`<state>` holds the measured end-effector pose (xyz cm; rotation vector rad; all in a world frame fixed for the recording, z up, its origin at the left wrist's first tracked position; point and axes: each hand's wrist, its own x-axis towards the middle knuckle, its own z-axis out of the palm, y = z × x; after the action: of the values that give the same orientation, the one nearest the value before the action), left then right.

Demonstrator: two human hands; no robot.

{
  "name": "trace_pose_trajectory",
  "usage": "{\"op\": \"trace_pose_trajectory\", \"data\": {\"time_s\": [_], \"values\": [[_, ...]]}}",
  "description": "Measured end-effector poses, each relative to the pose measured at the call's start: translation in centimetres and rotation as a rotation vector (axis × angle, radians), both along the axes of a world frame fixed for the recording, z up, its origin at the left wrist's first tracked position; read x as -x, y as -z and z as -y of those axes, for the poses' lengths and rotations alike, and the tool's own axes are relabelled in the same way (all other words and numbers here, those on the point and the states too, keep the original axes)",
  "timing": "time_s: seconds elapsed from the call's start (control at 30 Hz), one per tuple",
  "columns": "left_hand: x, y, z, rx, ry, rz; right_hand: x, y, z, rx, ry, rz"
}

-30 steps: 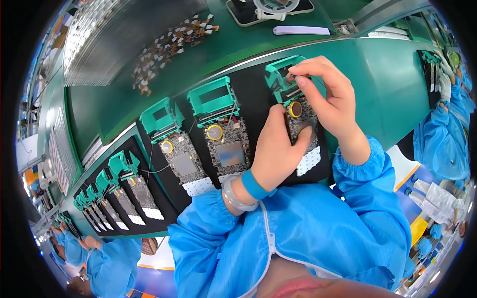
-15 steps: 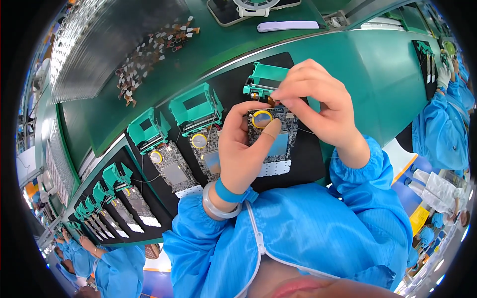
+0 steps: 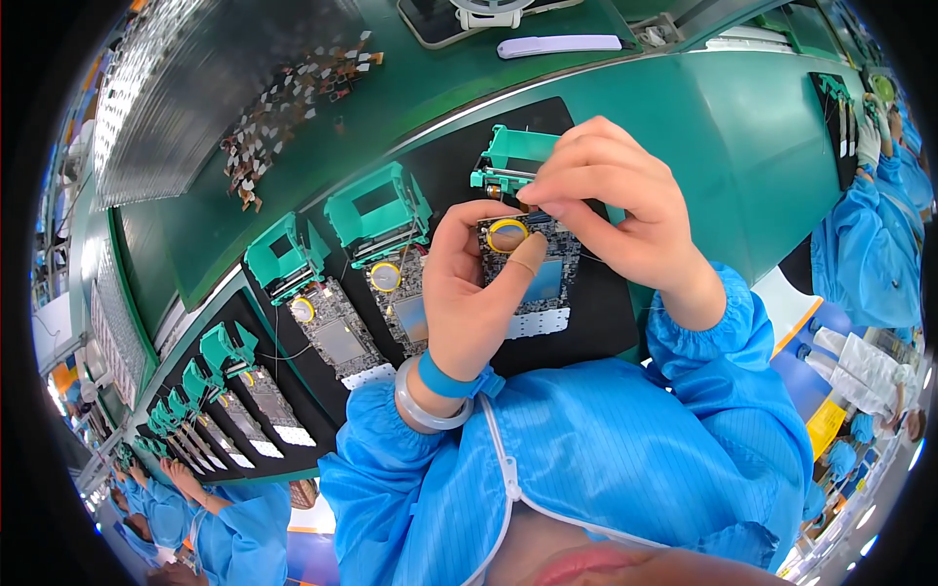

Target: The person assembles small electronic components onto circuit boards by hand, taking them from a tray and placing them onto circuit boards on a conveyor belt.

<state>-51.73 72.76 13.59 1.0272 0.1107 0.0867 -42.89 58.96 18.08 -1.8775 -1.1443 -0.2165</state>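
My left hand (image 3: 469, 303) is closed on the edge of a circuit board (image 3: 544, 281), its thumb beside a yellow-rimmed round coin cell (image 3: 507, 235). The board carries a silver plate and a white perforated strip at its near end. At the board's far edge, my right hand (image 3: 630, 210) pinches thumb to forefinger around a small orange-brown piece, perhaps a flex cable, mostly covered by the fingertips. Just beyond lies a teal plastic frame (image 3: 518, 146), partly behind the right fingers. To the left, two similar boards (image 3: 401, 305) lie with their own teal frames (image 3: 376, 210).
Black mats (image 3: 598, 327) lie under the boards on the green bench. Farther back are a pile of small flex pieces (image 3: 293, 117), a lavender strip-shaped tool (image 3: 562, 46) and a phone (image 3: 420, 21). More boards (image 3: 269, 396) run leftward, toward co-workers in blue (image 3: 239, 532).
The whole view has shifted slightly, so the bench and both hands appear a little farther left. Both hands keep the same hold at the board's far edge.
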Motion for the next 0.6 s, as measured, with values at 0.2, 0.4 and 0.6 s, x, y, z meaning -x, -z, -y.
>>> {"op": "trace_pose_trajectory", "data": {"time_s": [0.2, 0.4, 0.6], "values": [[-0.07, 0.15, -0.01, -0.003, -0.003, 0.010, -0.06, 0.03, -0.04, 0.017, -0.002, 0.056], [-0.17, 0.26, 0.00, -0.002, -0.003, 0.015, -0.11, 0.27, -0.12, 0.016, 0.002, 0.091], [-0.22, 0.49, -0.01, 0.007, -0.001, 0.021, -0.13, 0.40, -0.16, 0.017, 0.003, 0.092]]}}
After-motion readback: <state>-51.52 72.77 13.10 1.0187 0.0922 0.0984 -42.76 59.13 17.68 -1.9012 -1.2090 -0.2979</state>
